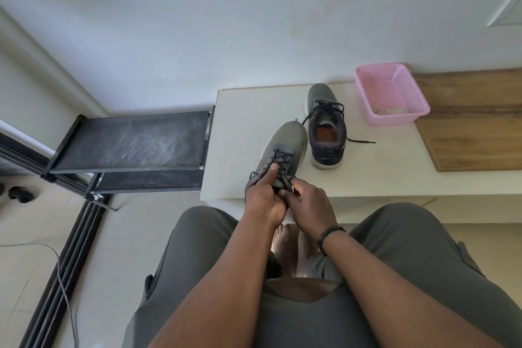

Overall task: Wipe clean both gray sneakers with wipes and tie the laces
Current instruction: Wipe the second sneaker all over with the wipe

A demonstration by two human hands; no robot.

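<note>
Pale surface (240, 110) against the wall. Far sneaker (324, 124) stands by the pink basket (391, 93), laces loose, well apart from both hands. Near sneaker (285, 147) at the front edge, toe pointing away. Left hand (261, 198) grips its heel side, thumb pressed on the laces (281, 161). Right hand (309, 203) pinches a lace end beside it.

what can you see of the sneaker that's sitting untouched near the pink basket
The far sneaker is gray with a darker heel area, a white sole and an orange-brown insole showing through its opening. It stands upright on the pale tabletop, toe toward the wall, heel toward the person. Its black laces are untied, one end trailing right across the table. It stands between the pink basket and the other sneaker. Neither hand touches it.
</note>
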